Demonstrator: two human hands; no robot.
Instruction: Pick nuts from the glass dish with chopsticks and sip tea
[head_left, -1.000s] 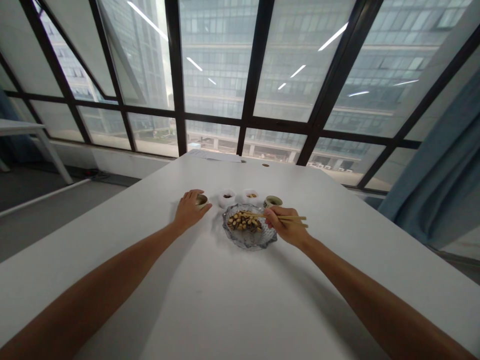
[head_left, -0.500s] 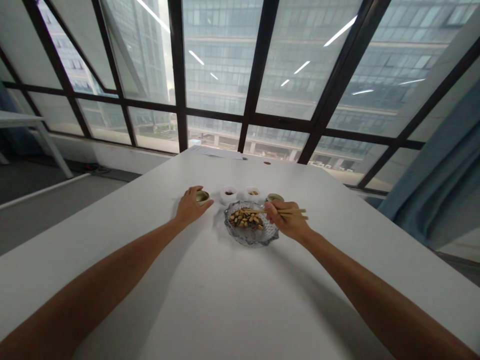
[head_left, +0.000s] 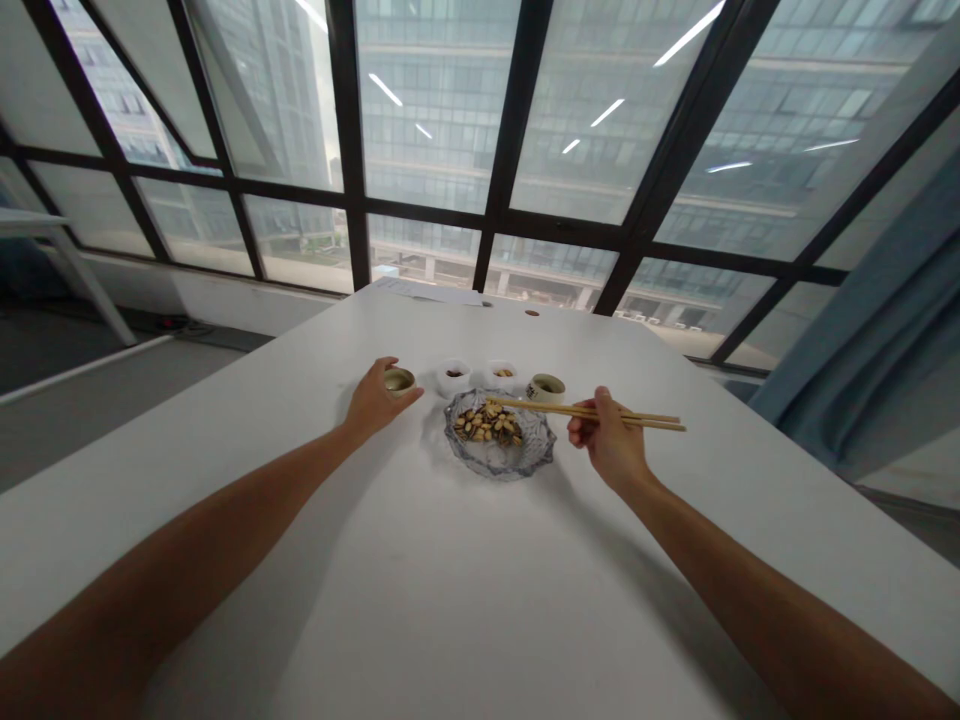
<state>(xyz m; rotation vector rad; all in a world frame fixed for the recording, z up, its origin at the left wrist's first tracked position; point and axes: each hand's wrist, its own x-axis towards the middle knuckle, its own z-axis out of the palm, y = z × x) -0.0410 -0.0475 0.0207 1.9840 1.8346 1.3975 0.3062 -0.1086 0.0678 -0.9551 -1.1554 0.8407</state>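
Note:
My left hand [head_left: 372, 400] curves its fingers and thumb round a small olive-green cup [head_left: 400, 381] on the table. In my right hand [head_left: 611, 435] is a pair of wooden chopsticks [head_left: 652, 422], pointing left. Their tips reach over a scalloped clear glass bowl [head_left: 536, 460], above a pile of tan and dark seeds or nuts [head_left: 487, 425]. Whether the tips pinch a piece is too small to tell. Behind the bowl are a white dish [head_left: 454, 378] with dark bits, another white dish [head_left: 500, 376] with tan pieces, and a second olive-green cup [head_left: 547, 388].
The things stand on a long white table [head_left: 450, 590]. Sheets of paper [head_left: 427, 291] and a small brown round spot [head_left: 532, 313] are at its far end. Dark-framed windows rise beyond, with a blue curtain [head_left: 840, 360] on the right.
My right hand has moved right, off the bowl's edge, uncovering the right-hand cup; more of the chopsticks shows. My left hand stays at its cup. The view has tilted slightly.

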